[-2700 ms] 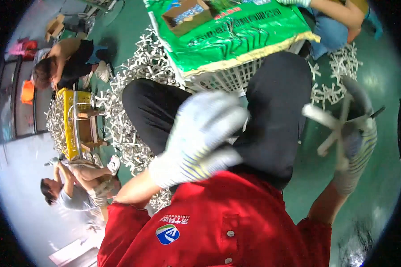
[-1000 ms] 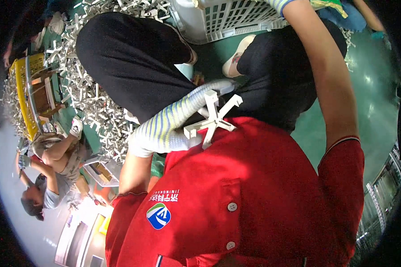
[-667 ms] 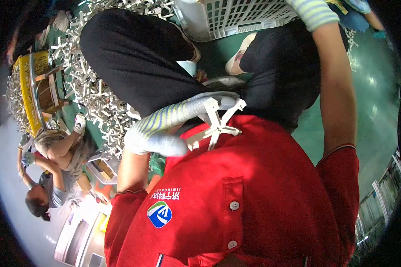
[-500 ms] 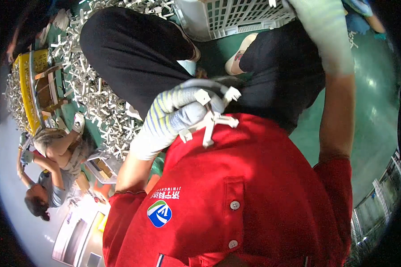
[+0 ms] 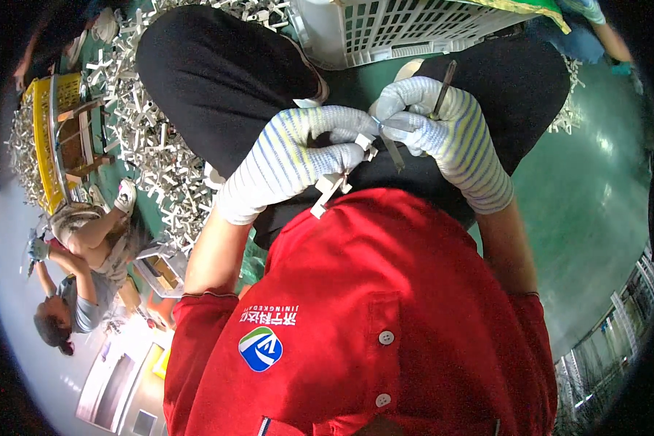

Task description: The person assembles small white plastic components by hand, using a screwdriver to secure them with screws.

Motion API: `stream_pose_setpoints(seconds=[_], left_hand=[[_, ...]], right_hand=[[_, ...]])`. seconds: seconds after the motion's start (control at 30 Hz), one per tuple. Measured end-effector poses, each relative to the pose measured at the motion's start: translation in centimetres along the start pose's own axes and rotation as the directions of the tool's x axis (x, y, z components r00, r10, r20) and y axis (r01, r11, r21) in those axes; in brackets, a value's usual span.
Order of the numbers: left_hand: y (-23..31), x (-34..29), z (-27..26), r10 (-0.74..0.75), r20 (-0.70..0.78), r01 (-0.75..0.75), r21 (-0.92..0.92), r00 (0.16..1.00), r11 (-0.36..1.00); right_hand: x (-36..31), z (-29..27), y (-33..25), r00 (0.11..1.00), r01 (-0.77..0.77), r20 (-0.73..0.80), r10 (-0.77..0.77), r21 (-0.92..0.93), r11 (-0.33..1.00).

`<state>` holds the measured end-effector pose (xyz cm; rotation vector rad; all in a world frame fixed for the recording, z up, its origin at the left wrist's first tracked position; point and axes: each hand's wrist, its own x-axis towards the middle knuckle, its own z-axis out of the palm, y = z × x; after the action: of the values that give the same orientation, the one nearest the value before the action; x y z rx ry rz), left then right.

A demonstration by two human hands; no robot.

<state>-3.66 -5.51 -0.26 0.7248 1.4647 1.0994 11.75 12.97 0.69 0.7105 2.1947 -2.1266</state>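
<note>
The left hand (image 5: 291, 160) is pinching a white branched part (image 5: 332, 190) above the lap (image 5: 421, 178). The right hand (image 5: 454, 138) is gripping a thin tool (image 5: 445, 89) just beside it. Tool work on the part is apparently proceeding; the next move is calling for steadiness.

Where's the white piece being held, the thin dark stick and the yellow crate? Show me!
White piece (image 5: 327, 195): head view, on its lowest visible arm.
Thin dark stick (image 5: 444, 88): head view, on its upper part.
Yellow crate (image 5: 43, 154): head view, on its long side wall.
</note>
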Motion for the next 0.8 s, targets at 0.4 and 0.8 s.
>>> stream_pose_setpoints(seconds=[0.4,0.8], left_hand=[[0.7,0.0,-0.3,0.007,-0.068,-0.028,-0.314,0.998,0.949],[-0.6,-1.1,0.6,-0.064,-0.062,0.031,-0.429,0.996,0.903]], right_hand=[[-0.1,0.3,0.5,0.996,0.082,-0.038,-0.081,0.026,0.996],[0.0,0.6,-0.1,0.987,0.145,0.093,-0.13,-0.19,0.971]])
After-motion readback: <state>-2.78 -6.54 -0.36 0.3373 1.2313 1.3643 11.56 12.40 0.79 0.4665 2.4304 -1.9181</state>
